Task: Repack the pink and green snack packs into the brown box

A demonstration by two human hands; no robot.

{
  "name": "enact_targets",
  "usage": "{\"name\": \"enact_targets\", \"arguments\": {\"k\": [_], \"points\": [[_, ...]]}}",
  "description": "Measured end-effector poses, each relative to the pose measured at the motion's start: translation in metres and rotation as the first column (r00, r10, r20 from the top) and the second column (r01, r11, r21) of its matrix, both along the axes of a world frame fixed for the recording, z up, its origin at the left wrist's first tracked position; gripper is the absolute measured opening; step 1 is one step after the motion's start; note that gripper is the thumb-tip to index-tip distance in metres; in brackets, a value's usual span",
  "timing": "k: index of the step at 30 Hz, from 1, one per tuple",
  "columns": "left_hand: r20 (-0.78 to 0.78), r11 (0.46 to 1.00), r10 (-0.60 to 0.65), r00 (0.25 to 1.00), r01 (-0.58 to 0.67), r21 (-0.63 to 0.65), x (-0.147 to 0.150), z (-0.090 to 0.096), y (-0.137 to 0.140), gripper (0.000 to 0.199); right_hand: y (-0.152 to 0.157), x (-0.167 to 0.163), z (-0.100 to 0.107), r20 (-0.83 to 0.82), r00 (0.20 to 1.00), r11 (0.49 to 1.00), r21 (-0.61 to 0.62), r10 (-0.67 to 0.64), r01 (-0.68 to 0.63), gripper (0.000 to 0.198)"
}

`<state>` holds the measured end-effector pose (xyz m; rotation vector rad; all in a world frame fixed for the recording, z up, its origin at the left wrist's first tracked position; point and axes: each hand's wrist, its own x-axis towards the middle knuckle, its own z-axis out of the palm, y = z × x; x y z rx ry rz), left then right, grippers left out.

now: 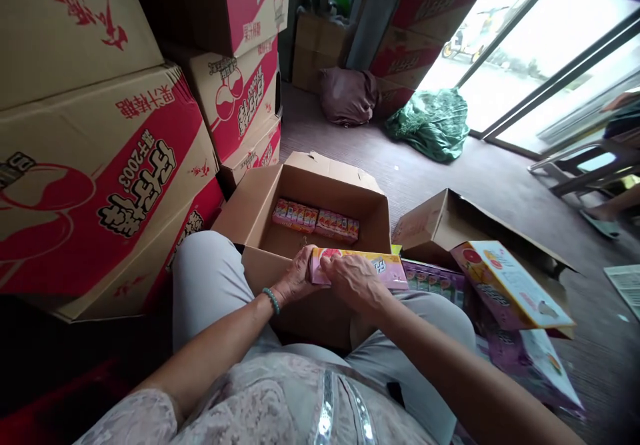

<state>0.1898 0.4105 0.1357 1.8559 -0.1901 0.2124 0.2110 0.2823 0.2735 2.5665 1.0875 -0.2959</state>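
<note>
Above my lap I have a long pink and yellow candy box (395,273) with fruit pictures on it. My left hand (299,277) grips its left end, thumb on top. Across its upper side lies my right hand (355,284), fingers bent and pressed on the box near the left end. Just beyond stands an open cardboard carton (333,188) between my knees. On its floor, along the far side, sit two rows of small pink packs (295,216). Part of the held box is hidden under my right hand.
Big printed cartons (150,178) are stacked at the left. A tipped carton (450,225) and several candy boxes (515,285) lie to my right. Further off are a brown sack (349,95), a green bag (430,124) and glass doors. A person's foot (600,222) shows at far right.
</note>
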Motion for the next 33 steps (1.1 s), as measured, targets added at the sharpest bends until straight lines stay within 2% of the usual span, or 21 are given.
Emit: {"name": "enact_targets", "arguments": {"k": [4,7,10,13,16,19,21,23,24,26,27,28,31,33], "points": [[-0.021,1.000,-0.001,1.000,0.001,0.007,0.001,-0.003,0.000,0.071,0.008,0.002,0.000,-0.030,1.000,0.998,-0.067,0.000,-0.002,0.027],[-0.008,1.000,-0.007,1.000,0.007,0.013,0.001,-0.004,0.002,0.068,-0.003,0.009,0.005,-0.027,1.000,0.995,-0.096,0.007,-0.010,0.027],[0.032,0.999,-0.046,0.998,0.046,-0.021,0.001,-0.005,0.004,0.069,-0.039,0.022,0.012,0.012,0.999,0.988,-0.149,-0.047,0.048,0.028],[0.048,0.997,-0.055,0.997,0.057,-0.052,0.002,-0.008,0.003,0.072,-0.092,0.038,0.017,0.051,0.985,0.959,-0.227,-0.163,0.170,0.031],[0.032,0.997,-0.044,0.999,0.046,-0.059,0.004,-0.010,0.001,0.074,-0.139,0.048,0.021,0.039,0.975,0.953,-0.205,-0.219,0.222,0.032],[0.007,0.997,-0.033,0.999,0.033,-0.071,0.006,-0.009,0.002,0.074,-0.162,0.048,0.033,0.030,0.948,0.935,-0.163,-0.316,0.316,0.031],[-0.018,0.996,-0.037,0.999,0.035,-0.076,0.005,-0.008,0.002,0.072,-0.161,0.040,0.043,0.082,0.912,0.907,-0.104,-0.402,0.409,0.027],[-0.050,0.996,-0.049,0.998,0.045,-0.079,0.004,-0.009,0.003,0.071,-0.147,0.027,0.047,0.103,0.900,0.905,0.018,-0.423,0.424,0.027],[-0.069,0.996,-0.052,0.996,0.047,-0.075,0.003,-0.010,0.003,0.071,-0.136,0.021,0.045,0.089,0.910,0.914,0.083,-0.405,0.398,0.038],[-0.096,0.998,-0.046,0.994,0.042,-0.049,0.002,-0.013,0.003,0.073,-0.110,0.014,0.031,0.011,0.948,0.935,0.168,-0.319,0.313,0.076],[-0.104,0.999,-0.034,0.994,0.031,-0.030,0.003,-0.015,0.004,0.073,-0.097,0.014,0.021,-0.036,0.963,0.947,0.177,-0.268,0.270,0.087],[-0.106,1.000,-0.026,0.994,0.025,-0.011,0.003,-0.016,0.004,0.073,-0.086,0.016,0.010,-0.071,0.968,0.955,0.163,-0.239,0.248,0.089],[-0.075,0.999,0.022,0.997,-0.020,0.029,0.007,-0.019,0.004,0.074,-0.071,0.028,-0.014,-0.079,0.973,0.955,0.190,-0.217,0.228,0.065],[-0.031,0.999,0.049,0.998,-0.048,0.025,0.012,-0.020,0.004,0.080,-0.075,0.030,-0.017,-0.059,0.972,0.946,0.223,-0.227,0.234,0.056]]}}
